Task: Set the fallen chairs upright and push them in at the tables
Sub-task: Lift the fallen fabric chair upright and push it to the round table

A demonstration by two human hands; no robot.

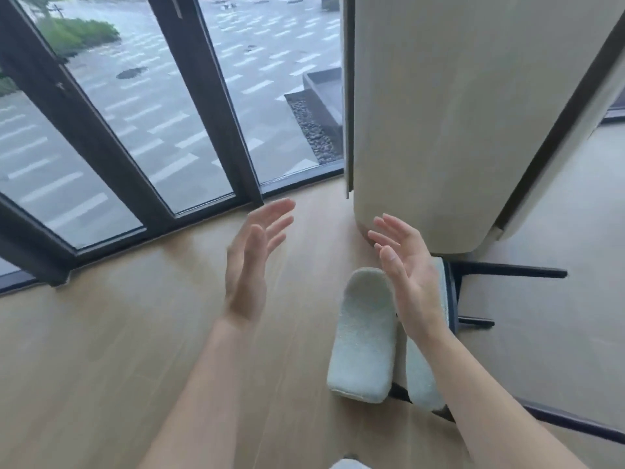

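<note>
Along the left runs a window [142,106] with dark frames, its glass reaching down to the floor [111,333], which is pale wood. Outside lies grey paving, with a patch of green shrubs at the top left.

The left hand [252,262] is raised over the bare floor, fingers spread and slightly blurred, palm turned toward the right, gripping nothing. Its bare forearm comes up from the bottom edge.

To its right a chair [363,336] lies fallen on its side on the floor. Its pale green padded backrest points toward the bottom of the view, with the seat cushion just beside it on the right, partly hidden behind the right forearm. The chair's dark legs [507,273] stick out sideways to the right, off the floor. A further dark bar of the frame runs along the floor toward the bottom right corner.

The right hand [407,265] hovers above the chair, open, palm facing left toward the other hand, fingers loosely curved and touching nothing. The two hands are apart, facing each other.

Above the right hand stands the bench [456,113], a beige top with a rounded corner nearest the chair. The chair lies just at that corner, not pushed in. Further right the floor turns paler grey.
</note>
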